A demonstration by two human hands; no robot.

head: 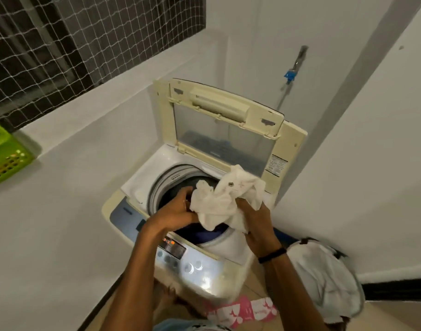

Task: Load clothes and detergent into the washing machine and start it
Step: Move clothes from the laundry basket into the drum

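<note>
Fingers of both hands curl into a crumpled white garment [225,199], clamped tight on its folds. The left hand [178,211] grips the cloth's left edge. The right hand [254,222] bunches its lower right side, with a black band [272,255] on that wrist.

The garment, showing 1 metal snap button, is held over the open mouth of a top-loading washing machine [142,177], toward the right of the rim. Below it, dark blue fabric [210,232] lies inside the drum. The machine's cream lid [219,115] stands folded upright at the back. The control panel [180,255], with round buttons and a small display, runs along the front edge beneath the person's forearms.

On the floor just right of the machine, a hamper [328,283] holds pale cloth. A pink-and-white packet [242,311] lies at the machine's foot, its print too blurred to read. On the ledge at far left sits a green perforated basket [6,156], below a window covered with white netting [61,44]. A tap with a blue fitting [291,74] is fixed to the back wall above the lid.
</note>
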